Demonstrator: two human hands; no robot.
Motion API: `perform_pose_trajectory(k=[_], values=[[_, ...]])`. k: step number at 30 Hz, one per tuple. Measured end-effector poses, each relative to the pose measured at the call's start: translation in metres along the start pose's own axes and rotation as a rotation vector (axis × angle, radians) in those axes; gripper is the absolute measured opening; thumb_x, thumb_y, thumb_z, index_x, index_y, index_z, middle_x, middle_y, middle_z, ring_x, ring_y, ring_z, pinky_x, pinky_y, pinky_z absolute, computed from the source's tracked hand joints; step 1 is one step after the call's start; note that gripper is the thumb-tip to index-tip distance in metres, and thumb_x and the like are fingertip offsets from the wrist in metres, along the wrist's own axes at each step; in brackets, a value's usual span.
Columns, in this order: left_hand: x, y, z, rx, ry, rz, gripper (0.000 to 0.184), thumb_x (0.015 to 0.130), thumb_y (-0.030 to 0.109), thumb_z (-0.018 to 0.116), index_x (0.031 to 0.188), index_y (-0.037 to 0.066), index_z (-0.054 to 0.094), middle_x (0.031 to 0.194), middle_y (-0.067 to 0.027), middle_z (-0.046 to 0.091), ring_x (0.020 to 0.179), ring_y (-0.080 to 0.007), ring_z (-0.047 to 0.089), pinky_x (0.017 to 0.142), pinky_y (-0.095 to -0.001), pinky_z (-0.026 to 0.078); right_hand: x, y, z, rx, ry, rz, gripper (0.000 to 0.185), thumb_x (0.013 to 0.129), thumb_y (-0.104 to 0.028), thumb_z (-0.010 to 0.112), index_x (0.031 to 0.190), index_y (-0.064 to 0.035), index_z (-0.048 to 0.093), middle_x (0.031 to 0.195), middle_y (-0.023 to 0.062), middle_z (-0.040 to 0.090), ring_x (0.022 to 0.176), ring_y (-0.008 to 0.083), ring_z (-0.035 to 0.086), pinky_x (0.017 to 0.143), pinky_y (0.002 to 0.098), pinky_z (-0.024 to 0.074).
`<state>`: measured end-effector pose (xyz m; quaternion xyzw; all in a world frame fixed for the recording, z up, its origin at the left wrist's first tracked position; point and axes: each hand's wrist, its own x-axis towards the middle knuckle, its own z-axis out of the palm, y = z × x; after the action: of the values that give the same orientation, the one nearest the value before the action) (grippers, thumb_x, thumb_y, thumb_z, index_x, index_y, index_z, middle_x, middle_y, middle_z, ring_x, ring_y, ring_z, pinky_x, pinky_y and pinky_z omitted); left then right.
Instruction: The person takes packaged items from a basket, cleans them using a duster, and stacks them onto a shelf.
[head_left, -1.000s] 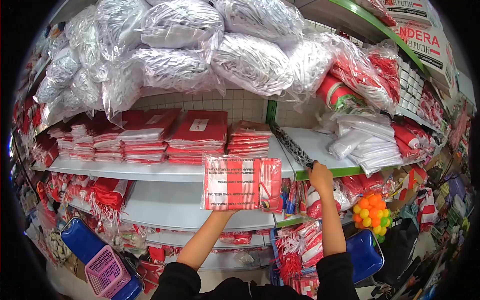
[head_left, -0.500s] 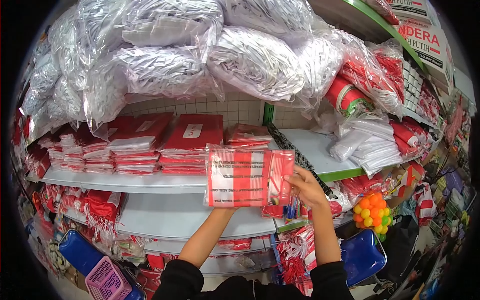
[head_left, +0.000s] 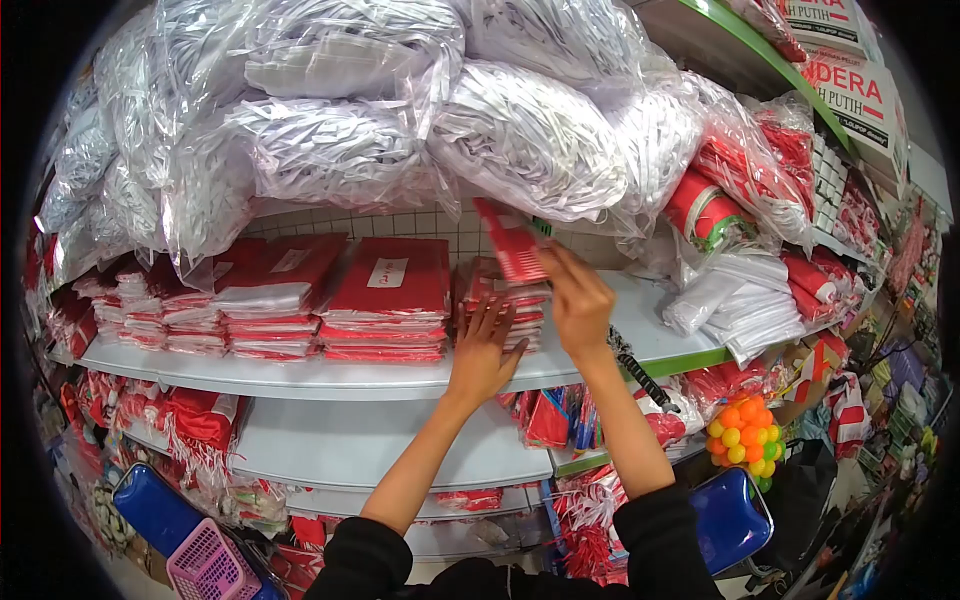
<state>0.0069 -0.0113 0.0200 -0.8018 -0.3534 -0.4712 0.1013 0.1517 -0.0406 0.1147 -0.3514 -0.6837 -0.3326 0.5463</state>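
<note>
My right hand [head_left: 577,305] grips a flat red-and-white plastic packet [head_left: 512,243] by its near end. It tilts above a short stack of similar packets [head_left: 535,300] on the upper shelf. My left hand [head_left: 483,350] lies against the front of that stack, its fingers stretched out and apart. Just to the left stands a taller pile of red-and-white packets [head_left: 390,290], with a white handwritten label on top.
Large clear bags of white strips [head_left: 530,140] bulge over the shelf [head_left: 260,370]. More packet piles [head_left: 270,290] stand at left, white plastic bundles [head_left: 745,290] at right. Below are a pink basket [head_left: 212,562], blue stool seats [head_left: 730,515] and a bunch of coloured balls [head_left: 745,435].
The packet has gone from in front of the shelf, held in both hands, up and back over the short stack. My left hand has let go and moved onto the stack.
</note>
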Motion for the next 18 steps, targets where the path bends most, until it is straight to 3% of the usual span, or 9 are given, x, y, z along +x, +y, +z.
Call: perform_pose_trajectory(k=[2, 5, 6, 12, 15, 18], values=[[0.0, -0.001, -0.001, 0.006, 0.0, 0.007, 0.053, 0.081, 0.031, 0.06, 0.124, 0.002, 0.05, 0.132, -0.0192, 0.043, 0.127, -0.0359, 0.034, 0.107, -0.052, 0.021, -0.004, 0.009, 0.034, -0.038, -0.144, -0.06, 0.029, 0.075, -0.004, 0.055, 0.101, -0.0111, 0.066, 0.1, 0.0106, 0.065, 0.092, 0.0268, 0.062, 0.085, 0.0382, 0.0473], [-0.001, -0.002, -0.002, -0.044, 0.018, 0.018, 0.049, 0.077, 0.031, 0.063, 0.113, -0.001, 0.056, 0.128, -0.0209, 0.044, 0.123, -0.0373, 0.037, 0.106, -0.0518, 0.023, -0.028, 0.011, 0.07, -0.29, -0.605, -0.039, 0.025, 0.081, -0.012, 0.054, 0.103, -0.014, 0.067, 0.103, 0.0073, 0.065, 0.097, 0.0276, 0.06, 0.085, 0.0404, 0.0449], [-0.002, -0.002, -0.003, -0.072, 0.025, 0.025, 0.047, 0.075, 0.03, 0.064, 0.109, -0.002, 0.058, 0.127, -0.0216, 0.045, 0.122, -0.0375, 0.037, 0.106, -0.0515, 0.023, -0.028, 0.01, 0.072, -0.257, -0.601, -0.022, 0.024, 0.086, -0.021, 0.052, 0.104, -0.0155, 0.067, 0.101, 0.0057, 0.065, 0.095, 0.0272, 0.058, 0.087, 0.0415, 0.0402], [-0.002, -0.002, -0.004, -0.019, -0.002, 0.061, 0.05, 0.07, 0.032, 0.066, 0.104, -0.006, 0.059, 0.123, -0.0242, 0.047, 0.122, -0.0394, 0.037, 0.105, -0.0508, 0.026, -0.035, 0.004, 0.07, -0.201, -0.593, 0.04, 0.025, 0.091, -0.027, 0.049, 0.105, -0.0148, 0.065, 0.104, 0.0063, 0.064, 0.102, 0.0269, 0.054, 0.09, 0.0446, 0.0336], [-0.001, 0.003, -0.004, -0.037, 0.005, 0.011, 0.05, 0.068, 0.032, 0.067, 0.1, -0.006, 0.06, 0.121, -0.0253, 0.048, 0.122, -0.0405, 0.037, 0.105, -0.0505, 0.026, -0.039, 0.007, 0.068, -0.086, -0.541, 0.054, 0.027, 0.09, -0.026, 0.048, 0.107, -0.012, 0.063, 0.11, 0.0113, 0.06, 0.111, 0.0272, 0.051, 0.096, 0.0508, 0.0289], [-0.003, 0.0, -0.002, -0.001, -0.021, 0.015, 0.049, 0.068, 0.029, 0.067, 0.101, -0.007, 0.06, 0.121, -0.0258, 0.048, 0.123, -0.0407, 0.036, 0.106, -0.05, 0.026, -0.04, 0.0, 0.06, -0.023, -0.432, 0.012, 0.028, 0.089, -0.022, 0.05, 0.112, -0.0095, 0.06, 0.127, 0.0156, 0.049, 0.122, 0.0302, 0.041, 0.102, 0.0545, 0.0235]])
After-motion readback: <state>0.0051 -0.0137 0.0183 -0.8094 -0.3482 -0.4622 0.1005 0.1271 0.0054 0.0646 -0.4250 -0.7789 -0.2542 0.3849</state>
